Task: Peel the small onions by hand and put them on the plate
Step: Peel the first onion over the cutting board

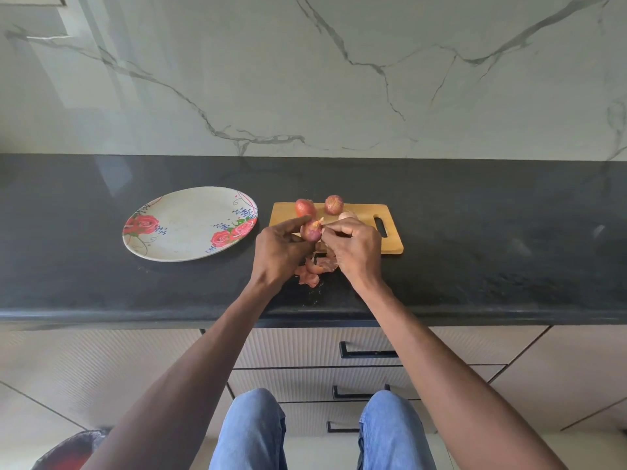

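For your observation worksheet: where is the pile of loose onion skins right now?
In the head view, the onion skins lie on the black counter just in front of the cutting board, between and below the left hand and right hand.

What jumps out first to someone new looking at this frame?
The two hands meeting mid-counter: the left hand holds a small onion while the right hand pinches skin at its top. Behind them, a wooden cutting board carries more onions, with loose peels on the black counter in front. To the left sits a rose-patterned plate with no onions on it.
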